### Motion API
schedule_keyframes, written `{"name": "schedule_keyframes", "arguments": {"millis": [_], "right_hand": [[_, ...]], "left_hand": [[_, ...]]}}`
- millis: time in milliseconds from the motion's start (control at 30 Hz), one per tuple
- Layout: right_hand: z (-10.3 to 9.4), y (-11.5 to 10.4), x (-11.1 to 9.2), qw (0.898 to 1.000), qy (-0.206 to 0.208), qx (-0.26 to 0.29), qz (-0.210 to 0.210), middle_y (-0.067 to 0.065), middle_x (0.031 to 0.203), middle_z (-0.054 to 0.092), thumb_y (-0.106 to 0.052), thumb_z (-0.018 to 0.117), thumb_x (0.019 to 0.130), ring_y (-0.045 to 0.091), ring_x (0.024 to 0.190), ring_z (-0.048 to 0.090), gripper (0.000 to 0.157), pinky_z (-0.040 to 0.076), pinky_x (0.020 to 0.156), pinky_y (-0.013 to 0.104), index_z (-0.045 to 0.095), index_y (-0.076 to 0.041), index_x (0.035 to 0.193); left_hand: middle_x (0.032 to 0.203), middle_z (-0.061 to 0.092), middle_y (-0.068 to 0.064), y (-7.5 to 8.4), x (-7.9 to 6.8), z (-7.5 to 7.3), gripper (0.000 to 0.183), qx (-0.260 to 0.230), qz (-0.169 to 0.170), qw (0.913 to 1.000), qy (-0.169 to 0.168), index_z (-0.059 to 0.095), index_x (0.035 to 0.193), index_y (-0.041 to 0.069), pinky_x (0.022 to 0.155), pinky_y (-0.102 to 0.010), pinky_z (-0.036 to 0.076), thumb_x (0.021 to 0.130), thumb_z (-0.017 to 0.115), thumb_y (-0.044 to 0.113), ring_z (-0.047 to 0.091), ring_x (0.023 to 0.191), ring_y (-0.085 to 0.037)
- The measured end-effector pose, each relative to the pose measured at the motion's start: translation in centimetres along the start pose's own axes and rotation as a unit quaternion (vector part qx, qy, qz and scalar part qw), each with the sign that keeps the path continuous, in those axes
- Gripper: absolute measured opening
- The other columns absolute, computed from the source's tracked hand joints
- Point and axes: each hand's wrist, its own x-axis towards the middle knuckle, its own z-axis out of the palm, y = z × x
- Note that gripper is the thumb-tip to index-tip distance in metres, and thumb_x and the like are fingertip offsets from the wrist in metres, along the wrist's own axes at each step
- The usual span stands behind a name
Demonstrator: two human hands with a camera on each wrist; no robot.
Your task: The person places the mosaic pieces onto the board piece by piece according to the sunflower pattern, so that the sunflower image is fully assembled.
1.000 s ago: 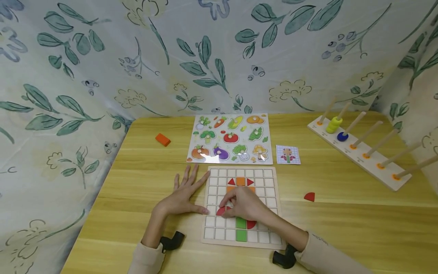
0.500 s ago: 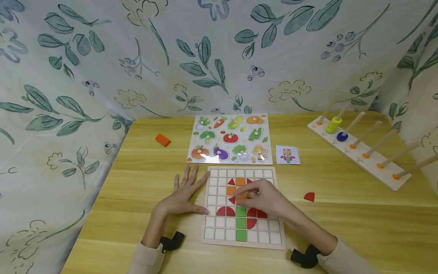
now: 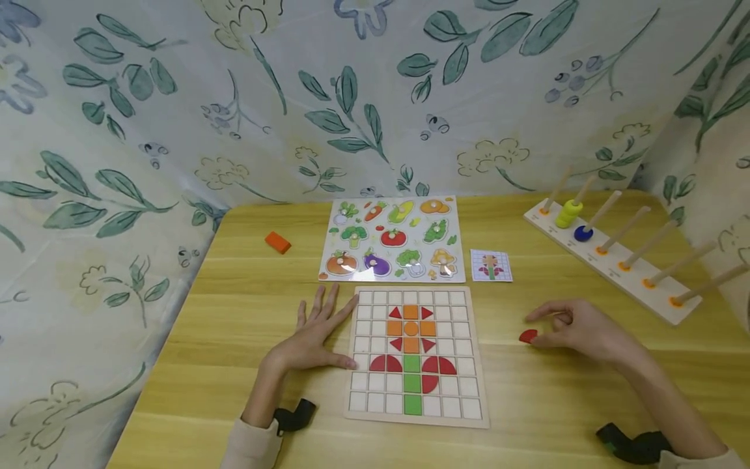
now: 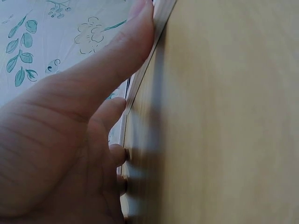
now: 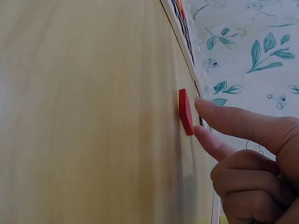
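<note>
My left hand (image 3: 312, 339) lies with spread fingers at the left side of the wooden grid board (image 3: 484, 397), thumb and index finger touching its edge. Set in the board are orange squares and an orange circle (image 3: 411, 329), red triangles, green squares (image 3: 413, 383) and red quarter circles (image 3: 430, 384). Over the table on the right, my right hand (image 3: 586, 331) reaches to a loose red quarter-circle piece (image 3: 528, 336). Its thumb and index finger stand apart right beside the piece; the other fingers curl in. The right wrist view shows the red piece (image 5: 185, 112) flat on the table.
Behind the board lie a vegetable puzzle (image 3: 392, 239) and a small pattern card (image 3: 491, 266). At the back right stands a peg rack (image 3: 615, 260) with yellow and blue rings. An orange block (image 3: 278, 243) lies at the left. A patterned cloth hangs behind the table.
My right hand has left the board, where it was at the red pieces, and moved right to the loose red quarter circle. The left hand has stayed in place.
</note>
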Motion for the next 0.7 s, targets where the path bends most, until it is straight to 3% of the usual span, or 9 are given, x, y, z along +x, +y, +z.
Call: {"name": "schedule_keyframes", "arguments": {"millis": [233,567,700], "right_hand": [[-0.1,1.3,0.4,1.000,-0.015,0.003,0.013,-0.006,0.065,0.027,-0.025,0.083,0.088,0.007,0.057,0.027,0.043,0.028,0.053,0.029,0.068,-0.001,0.120],[-0.2,1.0,1.1,0.997,0.053,-0.007,0.051,-0.008,0.062,0.036,-0.037,0.081,0.089,0.005,0.051,0.031,0.050,0.028,0.046,0.023,0.070,-0.003,0.126],[0.0,0.6,1.1,0.999,0.036,-0.001,0.036,-0.009,0.061,0.033,-0.035,0.084,0.086,0.005,0.051,0.029,0.055,0.028,0.046,0.023,0.069,-0.002,0.127]], "left_hand": [[0.174,-0.019,-0.012,-0.1,0.1,0.1,0.117,0.000,0.002,1.0000,0.001,0.013,0.167,0.030,0.119,-0.073,-0.019,0.079,0.085,0.055,-0.027,0.158,-0.040],[0.174,-0.019,-0.012,-0.2,0.2,0.2,0.118,-0.001,0.002,1.0000,-0.002,0.012,0.167,0.030,0.119,-0.072,-0.019,0.078,0.086,0.055,-0.027,0.158,-0.040],[0.174,-0.019,-0.011,-0.1,0.0,0.1,0.118,-0.001,-0.001,1.0000,0.001,0.012,0.167,0.030,0.120,-0.072,-0.019,0.078,0.086,0.055,-0.027,0.158,-0.039]]}}
